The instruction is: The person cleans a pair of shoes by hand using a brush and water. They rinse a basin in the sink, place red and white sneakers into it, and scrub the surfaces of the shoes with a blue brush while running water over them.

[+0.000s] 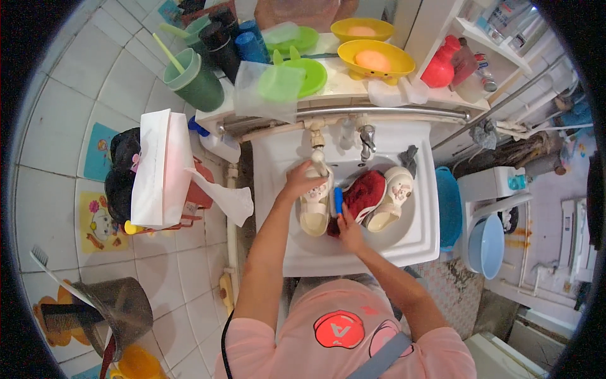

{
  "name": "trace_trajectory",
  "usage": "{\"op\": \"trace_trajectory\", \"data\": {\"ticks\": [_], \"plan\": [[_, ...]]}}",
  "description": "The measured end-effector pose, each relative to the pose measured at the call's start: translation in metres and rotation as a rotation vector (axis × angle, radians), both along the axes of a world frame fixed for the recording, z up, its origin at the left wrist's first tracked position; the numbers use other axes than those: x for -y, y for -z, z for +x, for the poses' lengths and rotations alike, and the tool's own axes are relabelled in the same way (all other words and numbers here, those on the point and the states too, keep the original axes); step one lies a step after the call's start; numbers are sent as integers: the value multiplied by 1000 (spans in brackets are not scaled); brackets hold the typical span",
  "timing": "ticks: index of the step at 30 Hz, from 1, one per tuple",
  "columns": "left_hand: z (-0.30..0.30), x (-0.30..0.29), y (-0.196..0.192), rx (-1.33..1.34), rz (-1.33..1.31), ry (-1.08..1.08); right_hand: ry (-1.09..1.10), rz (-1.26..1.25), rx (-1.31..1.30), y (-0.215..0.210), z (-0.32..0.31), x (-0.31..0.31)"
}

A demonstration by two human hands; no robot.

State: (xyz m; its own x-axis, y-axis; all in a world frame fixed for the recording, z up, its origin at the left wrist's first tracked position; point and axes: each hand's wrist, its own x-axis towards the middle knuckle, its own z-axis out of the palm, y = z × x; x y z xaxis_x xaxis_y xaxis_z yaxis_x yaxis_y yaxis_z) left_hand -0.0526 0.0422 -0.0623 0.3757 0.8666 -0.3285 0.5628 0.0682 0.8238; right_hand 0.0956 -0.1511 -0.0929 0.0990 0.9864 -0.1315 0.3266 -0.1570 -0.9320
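A white clog [314, 211] with a small printed figure stands in the left part of the sink bowl, below the left tap. My left hand [302, 181] is closed around its far end, thumb across the top. My right hand [349, 232] grips a blue brush [338, 201] against the clog's right side; its pale bristles are mostly hidden. Beside the brush lies a dark red shoe or slipper [366, 191], partly covered. The matching white clog [394, 197] leans at the right side of the bowl.
Around the bowl is the white sink [416, 243], with a metal tap [367, 142] at its back and a grey rag [409, 159] on the rim. Above it, a shelf carries yellow soap dishes [377, 60] and a green cup [192, 82]. A tissue pack [161, 167] hangs left.
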Motion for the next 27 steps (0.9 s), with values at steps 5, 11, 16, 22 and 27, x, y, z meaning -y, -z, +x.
{"op": "trace_trajectory", "data": {"ticks": [5,11,16,22,27], "plan": [[6,-3,9,-72,55,71,87,-80,31,-49,17,-71],[-13,-5,32,111,-161,-5,-17,-209,121,-22,14,-16],[-1,-3,14,145,-205,21,45,45,270,-17,19,-37],[-11,1,-5,191,-127,42,-105,-32,209,-1,-2,-4],[-4,-1,-22,132,-107,-26,-141,-71,320,40,16,40]]}}
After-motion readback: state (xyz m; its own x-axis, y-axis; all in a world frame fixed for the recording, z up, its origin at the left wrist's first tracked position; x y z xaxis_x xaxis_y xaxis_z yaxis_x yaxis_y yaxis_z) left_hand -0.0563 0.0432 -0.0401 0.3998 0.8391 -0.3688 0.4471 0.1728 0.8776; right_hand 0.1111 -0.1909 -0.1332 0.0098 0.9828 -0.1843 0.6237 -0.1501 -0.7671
